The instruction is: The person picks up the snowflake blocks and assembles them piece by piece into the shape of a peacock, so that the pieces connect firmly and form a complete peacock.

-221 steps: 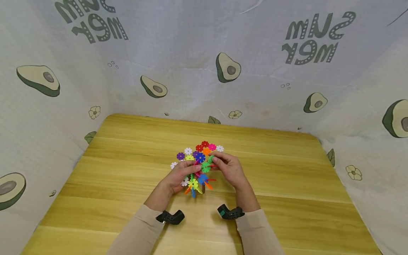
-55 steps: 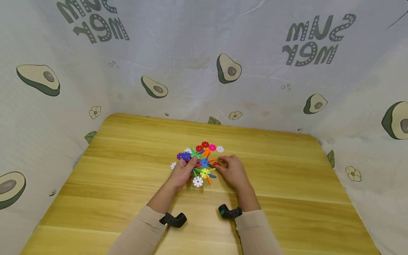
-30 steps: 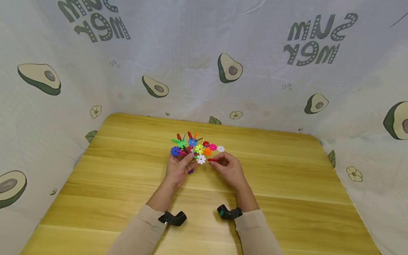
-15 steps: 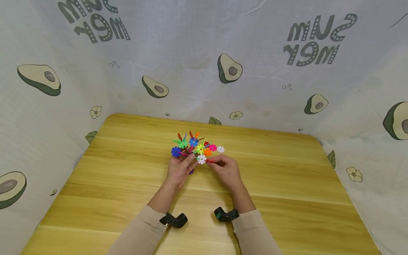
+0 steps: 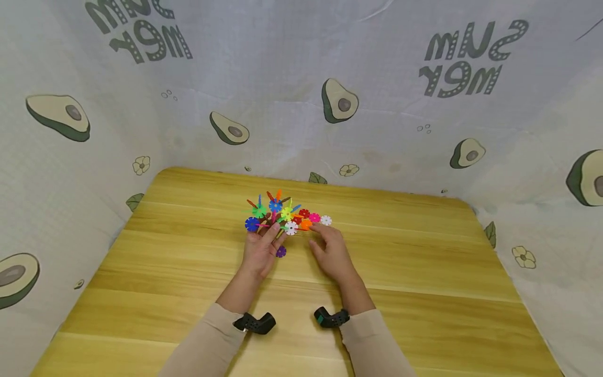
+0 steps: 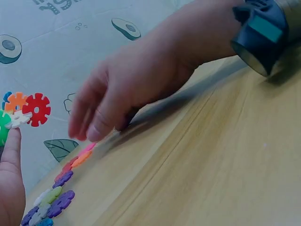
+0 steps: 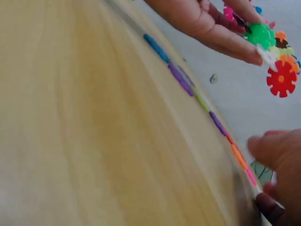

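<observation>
My left hand (image 5: 258, 254) holds up a cluster of joined plastic snowflake discs, with the thumb over it. Blue, green and yellow discs (image 5: 287, 213) show in the cluster, along with a white disc (image 5: 291, 228) on its right side. In the left wrist view a red disc (image 6: 37, 109) stands slotted to that white one. My right hand (image 5: 332, 255) holds nothing. Its fingers are loosely bent, near a loose orange disc (image 5: 306, 224). The right wrist view shows the cluster's green disc (image 7: 259, 36) by the left fingertips.
Loose discs lie on the wooden table (image 5: 424, 251): a pink disc (image 5: 314, 217), a white one, red ones and a purple disc (image 5: 280, 252) below the left hand. More lie behind the cluster, partly hidden. A patterned cloth (image 5: 282, 78) hangs behind the table.
The right hand pinched a red disc, brought it to the cluster's white disc and let go; the red disc now stays there. The left hand has shifted slightly left with the cluster.
</observation>
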A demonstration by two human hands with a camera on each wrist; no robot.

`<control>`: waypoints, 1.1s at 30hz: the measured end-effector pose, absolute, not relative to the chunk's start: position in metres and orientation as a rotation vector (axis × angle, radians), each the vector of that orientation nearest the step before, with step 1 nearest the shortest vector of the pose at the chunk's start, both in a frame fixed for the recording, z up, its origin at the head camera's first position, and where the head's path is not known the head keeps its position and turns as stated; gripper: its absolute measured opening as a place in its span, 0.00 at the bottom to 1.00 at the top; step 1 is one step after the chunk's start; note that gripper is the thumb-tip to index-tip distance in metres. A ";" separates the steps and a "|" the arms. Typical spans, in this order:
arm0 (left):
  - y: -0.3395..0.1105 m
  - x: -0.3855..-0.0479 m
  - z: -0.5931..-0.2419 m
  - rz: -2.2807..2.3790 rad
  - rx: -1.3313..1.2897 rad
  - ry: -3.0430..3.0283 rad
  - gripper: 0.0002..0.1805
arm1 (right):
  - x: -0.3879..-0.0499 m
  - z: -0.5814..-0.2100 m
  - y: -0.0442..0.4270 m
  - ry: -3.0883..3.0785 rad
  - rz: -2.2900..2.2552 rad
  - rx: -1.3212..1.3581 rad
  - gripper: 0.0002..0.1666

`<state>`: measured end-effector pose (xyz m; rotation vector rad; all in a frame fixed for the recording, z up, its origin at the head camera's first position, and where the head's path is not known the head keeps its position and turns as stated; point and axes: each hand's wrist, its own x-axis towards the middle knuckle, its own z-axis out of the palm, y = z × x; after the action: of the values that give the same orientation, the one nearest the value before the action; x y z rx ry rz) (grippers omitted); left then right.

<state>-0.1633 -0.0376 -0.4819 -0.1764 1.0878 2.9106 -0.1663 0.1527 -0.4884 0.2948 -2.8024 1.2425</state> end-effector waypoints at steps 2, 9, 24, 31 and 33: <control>-0.039 -0.163 -0.483 2.900 -0.147 1.074 0.17 | -0.166 -0.492 0.152 -2.886 1.016 0.421 0.25; -0.040 -0.160 -0.484 2.832 -0.063 1.070 0.06 | -0.164 -0.495 0.149 -2.864 0.893 0.372 0.20; -0.039 -0.160 -0.482 2.821 -0.060 1.060 0.17 | -0.166 -0.495 0.150 -2.899 1.013 0.005 0.19; -0.037 -0.161 -0.481 2.768 -0.092 1.180 0.21 | -0.171 -0.493 0.152 -2.477 1.756 -0.064 0.08; -0.036 -0.161 -0.481 2.755 -0.102 1.209 0.23 | -0.172 -0.493 0.153 -2.306 1.948 -0.019 0.08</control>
<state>-0.1613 -0.0362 -0.4812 -0.1018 1.2091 2.7551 -0.1719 0.1527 -0.4926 -0.0190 -2.3064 1.9476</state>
